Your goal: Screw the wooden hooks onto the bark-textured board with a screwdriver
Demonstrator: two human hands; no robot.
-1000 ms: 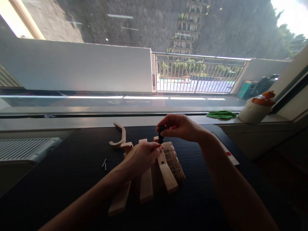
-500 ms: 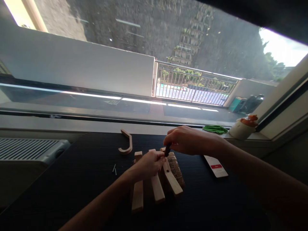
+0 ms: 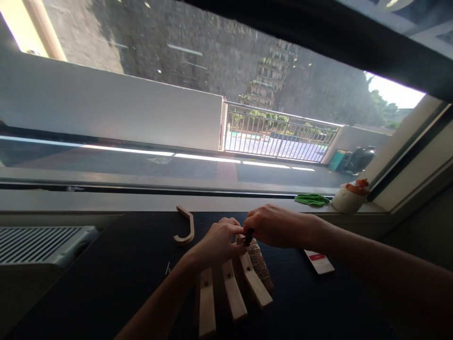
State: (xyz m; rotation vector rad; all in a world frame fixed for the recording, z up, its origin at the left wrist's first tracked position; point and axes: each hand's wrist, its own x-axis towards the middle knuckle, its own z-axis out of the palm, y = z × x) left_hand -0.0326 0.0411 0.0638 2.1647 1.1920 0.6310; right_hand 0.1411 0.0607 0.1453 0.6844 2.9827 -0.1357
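My right hand [image 3: 274, 226] is closed around a small black tool [image 3: 248, 236] and holds it upright over the far end of a wooden slat [image 3: 255, 284]. My left hand [image 3: 215, 243] rests on the wooden slats, fingers pinched together beside the tool's tip; what they pinch is too small to make out. Three pale slats [image 3: 207, 307] fan toward me on the black table [image 3: 106, 283], lying on a brown cardboard piece [image 3: 262, 265]. A curved wooden hook [image 3: 187, 225] lies apart, to the far left of my hands.
A small screw [image 3: 167, 268] lies left of the slats. A white card with a red mark [image 3: 319, 261] sits to the right. On the window sill are a green cloth [image 3: 311, 199] and a white pot [image 3: 348, 198]. A radiator [image 3: 38, 238] is at the left.
The view has tilted upward, so everything sits lower in the frame. My hands have come closer together over the far ends of the slats, the black tool lowered toward the wood.
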